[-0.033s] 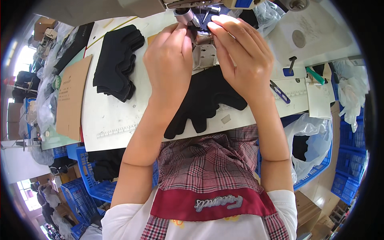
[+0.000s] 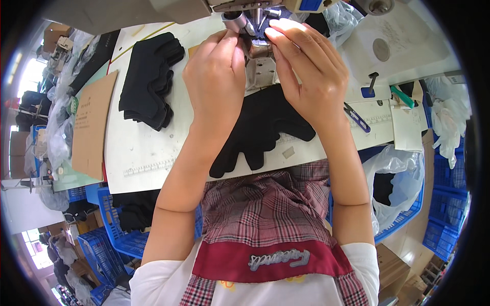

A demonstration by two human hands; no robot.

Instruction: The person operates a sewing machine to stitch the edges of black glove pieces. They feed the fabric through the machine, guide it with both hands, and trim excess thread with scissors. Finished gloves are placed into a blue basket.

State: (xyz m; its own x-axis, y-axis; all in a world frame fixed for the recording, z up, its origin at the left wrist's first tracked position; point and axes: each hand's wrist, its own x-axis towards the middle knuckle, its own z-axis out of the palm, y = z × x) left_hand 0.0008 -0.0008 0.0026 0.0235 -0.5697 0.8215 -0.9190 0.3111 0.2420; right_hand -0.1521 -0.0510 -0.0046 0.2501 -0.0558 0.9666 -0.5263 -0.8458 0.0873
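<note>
Containers first. Blue basket on the left (image 2: 108, 220), below table level, with black cloth (image 2: 133, 218) in it. Blue basket on the right (image 2: 407, 219), lined with a clear plastic bag (image 2: 406, 166); black cloth inside that too. More blue crates at far right (image 2: 443, 204), stacked, and a blue crate at lower left (image 2: 99, 255); cannot tell contents for either.

Counts: one sewing machine (image 2: 416, 46), one pair of snips (image 2: 357, 118) lying just right of the right forearm, one green-handled tool (image 2: 403, 97) farther right. Two lots of black cut cloth on the white table (image 2: 143, 148): a layered pile on the left (image 2: 148, 76), a wavy-edged lot in the middle (image 2: 260, 127), between the forearms. Cannot count layers in either. One upright cardboard sheet (image 2: 94, 125) by the table's left edge.

Dark blue cloth (image 2: 261, 34) under the needle area, between both sets of fingertips. Left hand (image 2: 217, 76): fingers bent, thumb near forefinger, at the cloth's left side. Right hand (image 2: 311, 74): fingers extended and slightly spread, tips at the right side. Cannot tell whether pinching or just pressing, either side.

Versus earlier frame: practically same pose for hands, same spots for piles and snips. Clearest change at the needle: bright vertical rod (image 2: 259, 19) showing more plainly now.
</note>
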